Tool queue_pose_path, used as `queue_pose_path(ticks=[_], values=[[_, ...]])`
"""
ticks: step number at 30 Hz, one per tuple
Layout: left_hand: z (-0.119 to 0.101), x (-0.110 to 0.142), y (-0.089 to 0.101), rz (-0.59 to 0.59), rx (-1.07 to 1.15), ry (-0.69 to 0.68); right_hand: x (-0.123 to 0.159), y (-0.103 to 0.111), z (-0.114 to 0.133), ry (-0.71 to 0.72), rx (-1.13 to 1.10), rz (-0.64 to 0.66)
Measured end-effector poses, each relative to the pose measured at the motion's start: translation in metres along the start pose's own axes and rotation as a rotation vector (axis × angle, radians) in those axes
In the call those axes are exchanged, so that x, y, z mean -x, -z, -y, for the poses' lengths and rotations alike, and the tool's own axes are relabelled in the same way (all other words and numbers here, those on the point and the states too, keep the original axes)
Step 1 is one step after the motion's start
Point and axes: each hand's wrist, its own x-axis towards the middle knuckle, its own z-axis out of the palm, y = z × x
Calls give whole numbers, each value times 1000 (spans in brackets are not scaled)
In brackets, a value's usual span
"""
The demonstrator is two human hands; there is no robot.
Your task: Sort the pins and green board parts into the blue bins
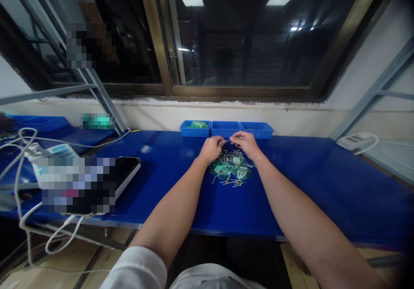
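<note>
My left hand (211, 148) and my right hand (245, 143) meet above a pile on the blue table, fingertips pinched close together. Between them is a thin, light metal screw (227, 140), its ends hidden in the fingers of both hands. Below lies the pile of long metal screws (237, 184), mixed with small green clear packets (223, 169) that hold pale pieces. Some loose screws stick out around the pile's edges.
Behind the hands, three joined blue bins (226, 129) stand against the wall; the left one holds green packets (198, 125). A phone-like device (127, 170) with white cables lies at left. A white power strip (352, 140) sits at right. Grey metal frames flank the blue table (310, 168).
</note>
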Motion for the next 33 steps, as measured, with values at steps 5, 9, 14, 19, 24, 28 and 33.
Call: queue_pose_path(ticks=[5,9,14,19,24,28,33], values=[[4,0,-2,6,-13,-19,0,3,-2,-5,-62,15],[5,0,-4,8,-17,-10,-1,4,-6,17,-59,30],[6,-1,-4,-28,-7,-33,-5,11,-5,81,123,-125],[11,-3,-5,-72,-42,60,-11,26,-2,128,507,-411],[14,-3,-7,-65,-75,59,-12,35,-4,2,792,-485],[15,-3,-10,-39,-104,56,-13,35,-6,-65,818,-478],[17,-2,-11,-13,-124,31,-15,35,-7,-136,847,-429]])
